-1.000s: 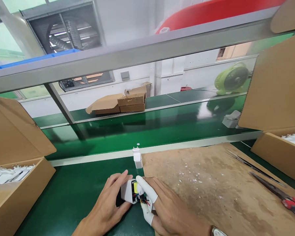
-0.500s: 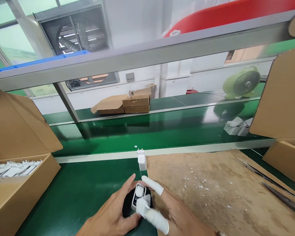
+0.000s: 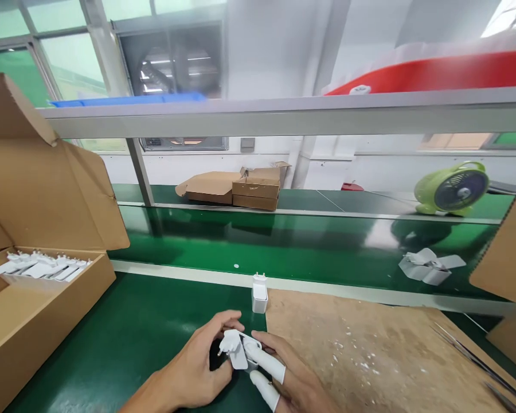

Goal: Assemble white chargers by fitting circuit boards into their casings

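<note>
Holding a white plug adapter [image 3: 236,348] between both hands, low centre of view over the green bench mat [image 3: 124,338]. L hand [image 3: 193,367] cups it from the left, fingers curled on the casing; R hand [image 3: 284,381], w/ white finger cots [image 3: 266,367] on two digits, pinches its right side. Adapter's long axis runs roughly near-far; prongs point left, toward L thumb. Both hands equally near. Second adapter [image 3: 259,292] stands upright beyond the fingertips, apart.

The scene is seen from a single head-worn camera, aimed forward and slightly down across the green worktop [image 3: 124,344]. The hands are caught close at the lower edge, while the conveyor belt [image 3: 284,241] and a far wall, somewhat blurred, perhaps by head motion, are taken in beyond.
</note>
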### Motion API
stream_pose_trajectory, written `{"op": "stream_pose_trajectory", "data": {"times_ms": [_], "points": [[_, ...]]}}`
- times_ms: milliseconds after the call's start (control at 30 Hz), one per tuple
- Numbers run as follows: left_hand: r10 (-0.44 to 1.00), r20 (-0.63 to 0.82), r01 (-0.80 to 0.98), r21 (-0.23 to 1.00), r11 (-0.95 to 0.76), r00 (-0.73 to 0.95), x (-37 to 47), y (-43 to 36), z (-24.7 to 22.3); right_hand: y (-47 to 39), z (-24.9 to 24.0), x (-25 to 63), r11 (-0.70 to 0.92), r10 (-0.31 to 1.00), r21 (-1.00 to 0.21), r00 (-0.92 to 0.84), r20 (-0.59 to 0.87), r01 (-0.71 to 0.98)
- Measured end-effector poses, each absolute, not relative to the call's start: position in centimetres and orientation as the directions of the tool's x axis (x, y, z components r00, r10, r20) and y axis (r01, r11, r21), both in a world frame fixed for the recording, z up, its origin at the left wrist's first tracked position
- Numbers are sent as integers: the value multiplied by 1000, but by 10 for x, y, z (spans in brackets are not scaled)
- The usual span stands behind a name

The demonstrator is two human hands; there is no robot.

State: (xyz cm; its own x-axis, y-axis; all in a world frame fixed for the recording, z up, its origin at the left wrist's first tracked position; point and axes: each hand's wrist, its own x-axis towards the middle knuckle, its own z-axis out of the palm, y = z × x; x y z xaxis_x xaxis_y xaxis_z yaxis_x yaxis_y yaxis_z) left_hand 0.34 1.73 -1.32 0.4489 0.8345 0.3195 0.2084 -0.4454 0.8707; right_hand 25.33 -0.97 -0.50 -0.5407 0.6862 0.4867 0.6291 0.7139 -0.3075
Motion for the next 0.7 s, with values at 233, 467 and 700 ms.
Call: {"op": "stream_pose_trajectory", "data": {"times_ms": [233,467,700], "points": [[858,294,16,944,-331,422,-3,22,8,-1,20,240,744,668,-354,-608,430,567],[932,246,9,966,-258,267,9,30,-5,5,15,244,801,517,15,-704,488,599],[669,664,405,540,-738,333,19,29,-12,7,10,241,806,504,54,-731,460,590]]}}
